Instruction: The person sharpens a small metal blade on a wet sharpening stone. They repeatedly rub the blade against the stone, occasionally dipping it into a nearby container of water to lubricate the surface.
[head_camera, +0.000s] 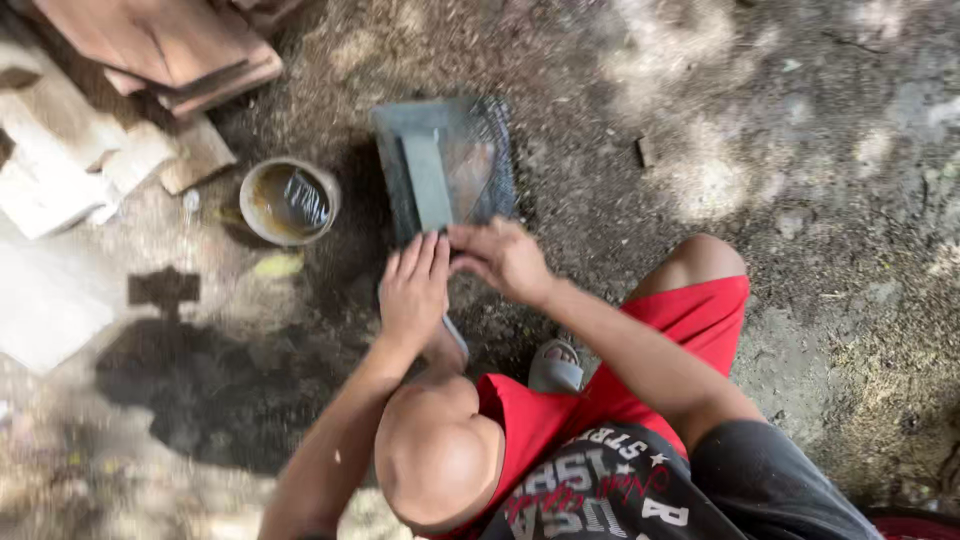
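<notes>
A dark grey stone slab (480, 130) lies on the dirt ground, wet and brownish on its right half, with a narrow grey bar (428, 180) lying lengthwise on it. My left hand (413, 288) rests at the slab's near edge, fingers straight and close together, over a thin grey blade-like tool whose end (455, 335) sticks out below the wrist. My right hand (503, 260) is beside it, fingertips pinched on the same tool at the slab's edge. Most of the tool is hidden under both hands.
A round bowl (290, 202) of brown water stands left of the slab. Wooden boards (175, 45) and pale broken pieces (70, 150) are piled at the top left. A knee in red shorts (700, 290) and a grey sandal (555, 367) are close by.
</notes>
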